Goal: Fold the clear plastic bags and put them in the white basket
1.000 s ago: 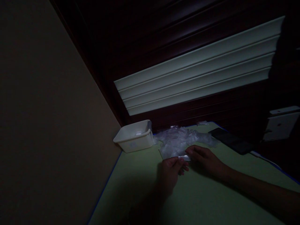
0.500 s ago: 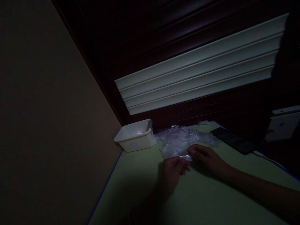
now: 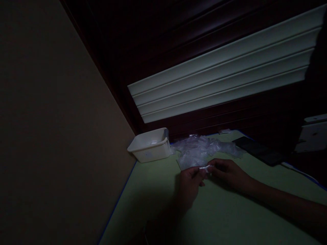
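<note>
My left hand (image 3: pixel 189 185) pinches one end of a small clear plastic packet (image 3: pixel 205 168) above the green table (image 3: pixel 219 211). At its other end, the fingers of my right hand (image 3: pixel 227 172) are closed on the same packet. The light is dim, and what the packet contains cannot be made out. Just behind both hands lies a heap of clear plastic bags (image 3: pixel 198 149).
A white plastic bin (image 3: pixel 152 153) stands at the table's back left corner, against the wall. A dark phone (image 3: pixel 258 150) with a white cable (image 3: pixel 293 167) lies at the right. One small packet (image 3: pixel 225 131) rests near the back edge.
My hands have drawn nearer each other, and less of the packet shows between them. The whole scene has shifted slightly to the right in view.
</note>
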`<state>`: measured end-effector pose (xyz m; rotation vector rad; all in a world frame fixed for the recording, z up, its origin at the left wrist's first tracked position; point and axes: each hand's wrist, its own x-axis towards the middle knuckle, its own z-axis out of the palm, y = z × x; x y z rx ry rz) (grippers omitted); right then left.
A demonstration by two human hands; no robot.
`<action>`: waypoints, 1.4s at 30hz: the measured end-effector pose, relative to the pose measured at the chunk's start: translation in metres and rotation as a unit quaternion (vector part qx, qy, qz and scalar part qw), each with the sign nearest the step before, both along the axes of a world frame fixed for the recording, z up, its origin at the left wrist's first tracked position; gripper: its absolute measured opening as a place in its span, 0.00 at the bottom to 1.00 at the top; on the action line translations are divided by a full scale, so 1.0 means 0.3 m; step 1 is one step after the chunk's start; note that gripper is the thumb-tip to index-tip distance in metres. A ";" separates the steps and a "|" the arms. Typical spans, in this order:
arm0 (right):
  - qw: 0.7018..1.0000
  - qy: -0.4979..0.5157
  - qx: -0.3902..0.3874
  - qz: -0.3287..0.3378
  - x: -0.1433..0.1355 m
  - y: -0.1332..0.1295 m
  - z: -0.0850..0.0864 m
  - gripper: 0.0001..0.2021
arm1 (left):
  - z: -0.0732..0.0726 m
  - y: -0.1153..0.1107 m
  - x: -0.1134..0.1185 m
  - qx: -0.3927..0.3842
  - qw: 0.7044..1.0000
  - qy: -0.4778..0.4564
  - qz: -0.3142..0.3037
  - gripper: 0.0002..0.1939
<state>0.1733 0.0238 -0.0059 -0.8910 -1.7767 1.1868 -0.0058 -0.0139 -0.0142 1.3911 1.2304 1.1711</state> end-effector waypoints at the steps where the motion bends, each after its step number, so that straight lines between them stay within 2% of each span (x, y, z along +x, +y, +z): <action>1: 1.000 -0.001 0.000 0.000 0.000 0.000 -0.001 0.15 | -0.002 0.000 -0.001 0.006 1.000 -0.003 0.005 0.19; 8: 0.999 0.046 -0.012 0.024 -0.004 -0.015 -0.006 0.15 | -0.006 0.000 0.003 0.019 0.999 -0.047 0.000 0.18; 12: 0.998 0.012 0.057 0.002 0.000 -0.027 0.000 0.23 | -0.002 -0.004 0.004 0.026 0.999 -0.030 -0.004 0.19; 15: 0.992 -0.028 0.120 0.003 0.006 -0.031 0.011 0.17 | -0.002 -0.006 0.005 0.030 0.999 -0.038 -0.008 0.20; 17: 0.991 -0.036 0.131 0.007 0.006 -0.035 0.021 0.16 | -0.003 -0.006 0.006 0.029 0.999 -0.042 -0.005 0.20; 24: 0.995 -0.037 0.095 0.023 -0.002 -0.054 0.054 0.15 | 0.008 -0.010 0.011 0.035 0.999 -0.033 -0.011 0.20; 31: 0.991 -0.044 0.122 0.042 0.010 -0.031 0.034 0.16 | 0.008 -0.011 0.009 0.032 0.999 -0.024 -0.026 0.18; 36: 0.993 -0.034 0.107 0.044 0.011 -0.022 0.033 0.17 | 0.002 -0.007 0.011 0.026 0.997 -0.056 -0.045 0.17; 42: 0.997 -0.032 0.072 0.023 0.011 -0.027 0.036 0.18 | 0.003 -0.007 0.018 0.004 0.997 -0.075 -0.008 0.17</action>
